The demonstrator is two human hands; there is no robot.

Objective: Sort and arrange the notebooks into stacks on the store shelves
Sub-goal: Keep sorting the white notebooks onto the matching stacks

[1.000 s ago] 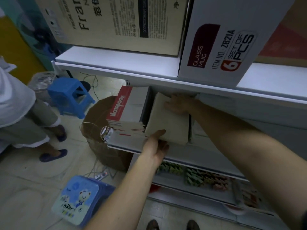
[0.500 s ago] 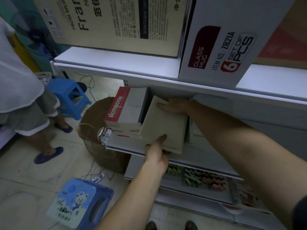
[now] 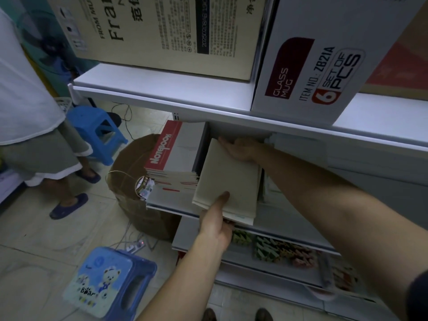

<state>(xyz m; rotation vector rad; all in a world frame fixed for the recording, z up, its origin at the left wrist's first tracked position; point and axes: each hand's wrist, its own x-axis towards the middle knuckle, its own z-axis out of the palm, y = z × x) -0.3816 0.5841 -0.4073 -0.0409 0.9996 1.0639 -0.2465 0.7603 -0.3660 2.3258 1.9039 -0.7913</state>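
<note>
Head view, looking down along both forearms at a white store shelf (image 3: 162, 200). Reaching up from the lower middle, the left hand (image 3: 216, 224) grips the near edge of a beige notebook bundle (image 3: 229, 181), thumb flat on the top cover and fingers curled beneath, so it is closed on the bundle. From the right, the other forearm stretches diagonally across to the far end, where the right hand (image 3: 240, 148) lies over the bundle's back edge with fingers spread along it. Whether those fingers wrap under the covers is hard to say in the shadow under the upper shelf (image 3: 185, 98), though the hand is plainly pressed against the bundle.

Held tilted, the bundle has its near corner jutting past the shelf lip. Just beside it on the left sits a stack of red-and-grey notebooks (image 3: 178, 156) marked "Notebook", resting on the same shelf. Above, a glass mug box (image 3: 324, 61) stands on the upper shelf. A blue stool (image 3: 108, 281) with a bear picture stands on the tiled floor below.
</note>
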